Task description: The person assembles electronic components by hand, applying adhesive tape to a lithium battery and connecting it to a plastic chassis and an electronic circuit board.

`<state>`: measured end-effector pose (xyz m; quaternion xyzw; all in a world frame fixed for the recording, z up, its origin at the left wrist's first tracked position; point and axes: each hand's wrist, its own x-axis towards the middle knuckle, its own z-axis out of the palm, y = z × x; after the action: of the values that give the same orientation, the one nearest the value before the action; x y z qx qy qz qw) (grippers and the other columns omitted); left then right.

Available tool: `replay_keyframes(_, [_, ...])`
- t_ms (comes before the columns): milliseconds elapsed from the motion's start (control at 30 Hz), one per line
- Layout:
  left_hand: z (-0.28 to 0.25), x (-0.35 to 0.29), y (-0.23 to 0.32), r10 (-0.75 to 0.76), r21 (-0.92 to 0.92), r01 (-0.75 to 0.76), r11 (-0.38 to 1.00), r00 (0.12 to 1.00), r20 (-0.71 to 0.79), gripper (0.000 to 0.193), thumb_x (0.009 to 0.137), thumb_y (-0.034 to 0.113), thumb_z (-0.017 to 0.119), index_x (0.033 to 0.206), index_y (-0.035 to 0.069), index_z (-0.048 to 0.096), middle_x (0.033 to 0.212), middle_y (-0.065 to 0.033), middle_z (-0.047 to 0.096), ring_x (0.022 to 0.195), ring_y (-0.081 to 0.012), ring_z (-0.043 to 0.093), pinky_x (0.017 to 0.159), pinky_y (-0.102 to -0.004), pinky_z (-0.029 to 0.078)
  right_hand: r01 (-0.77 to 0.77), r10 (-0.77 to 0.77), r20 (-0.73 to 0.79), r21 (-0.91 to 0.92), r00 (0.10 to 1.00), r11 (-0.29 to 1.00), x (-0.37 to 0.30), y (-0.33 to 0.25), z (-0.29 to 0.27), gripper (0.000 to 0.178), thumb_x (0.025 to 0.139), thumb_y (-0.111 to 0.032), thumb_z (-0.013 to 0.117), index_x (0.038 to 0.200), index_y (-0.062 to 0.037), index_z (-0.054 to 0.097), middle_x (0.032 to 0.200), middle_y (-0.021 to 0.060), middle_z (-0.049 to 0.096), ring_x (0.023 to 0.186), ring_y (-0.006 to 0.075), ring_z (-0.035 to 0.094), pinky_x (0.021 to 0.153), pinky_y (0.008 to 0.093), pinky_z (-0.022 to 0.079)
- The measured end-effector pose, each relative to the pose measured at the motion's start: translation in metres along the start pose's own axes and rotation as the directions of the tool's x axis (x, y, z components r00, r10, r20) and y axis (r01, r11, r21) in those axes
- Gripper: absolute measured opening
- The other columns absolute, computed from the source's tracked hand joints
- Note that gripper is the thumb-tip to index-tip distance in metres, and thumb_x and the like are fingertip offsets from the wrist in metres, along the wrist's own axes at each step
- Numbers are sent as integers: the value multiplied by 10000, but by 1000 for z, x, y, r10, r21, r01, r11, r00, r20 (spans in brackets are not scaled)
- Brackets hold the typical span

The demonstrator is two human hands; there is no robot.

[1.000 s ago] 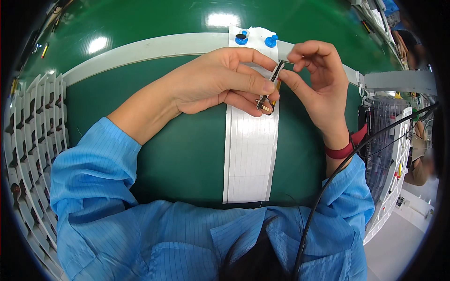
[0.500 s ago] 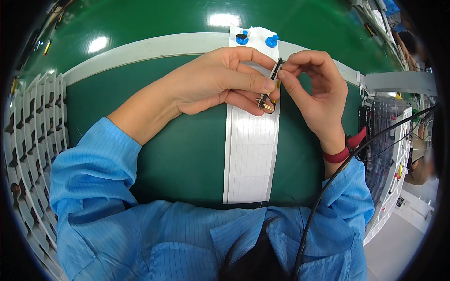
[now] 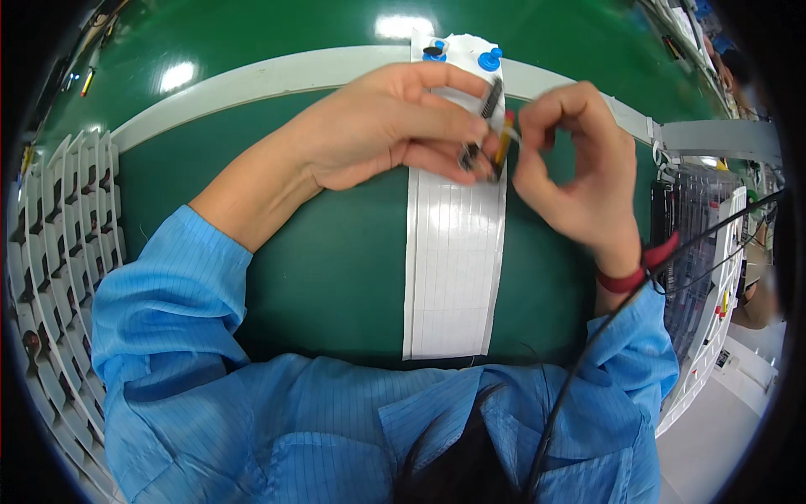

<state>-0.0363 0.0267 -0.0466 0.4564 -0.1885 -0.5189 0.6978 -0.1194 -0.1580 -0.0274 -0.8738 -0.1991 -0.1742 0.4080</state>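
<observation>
My left hand (image 3: 378, 122) is closed on a small circuit board (image 3: 490, 99), gripped between thumb and fingers above a white sheet. The board has a black strip along its upper edge, and its lower end is blurred. Beside it, on its right side, stands a thin yellow part with a red tip (image 3: 504, 144). Just to the right, my right hand (image 3: 583, 160) has its thumb and forefinger curled together. A pale blurred sliver lies between its fingertips and the board, but what the fingers pinch cannot be made out.
The long white gridded sheet (image 3: 457, 277) lies on the green mat (image 3: 327, 277), with blue knobbed pins (image 3: 490, 60) at its top. White slotted racks (image 3: 71, 252) line the left side. Clear plastic trays (image 3: 697, 227) stand right, and a black cable (image 3: 579, 361) crosses my right arm.
My right hand has moved to the right, away from the board, and the yellow part with its red tip now shows. My left hand has risen slightly with the board.
</observation>
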Motion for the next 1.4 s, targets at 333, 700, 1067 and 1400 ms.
replay_keyframes(333, [-11,0,7,174,-182,-153,971,979,107,448,862,139,532,1263,20,373,995,-129,589,903,-238,612,760,-310,539,-418,479,-106,351,872,838,20,37,-44,245,825,-125,565,1046,-20,563,918,73,613,735,115,562,621,224,458])
replay_keyframes(700, [-1,3,4,158,110,-155,982,987,-26,443,846,114,552,1244,44,370,964,-126,610,847,-179,618,751,-286,511,-433,469,-95,258,878,864,9,3,15,142,818,-42,575,928,48,581,794,55,612,641,70,562,543,180,450])
replay_keyframes(1067, [4,3,2,136,109,-126,986,986,-93,432,834,67,561,1225,57,379,953,-134,609,850,-196,620,771,-298,522,-525,552,202,671,809,524,8,17,-6,209,797,-60,613,988,23,591,840,83,642,718,121,603,650,214,481])
replay_keyframes(1400, [10,5,-5,262,375,-194,906,955,-137,460,797,-8,584,1215,46,400,874,-120,626,803,-141,609,736,-253,509,-460,529,19,522,848,719,9,-1,4,217,756,-26,651,954,43,594,847,102,642,763,118,620,695,204,508])
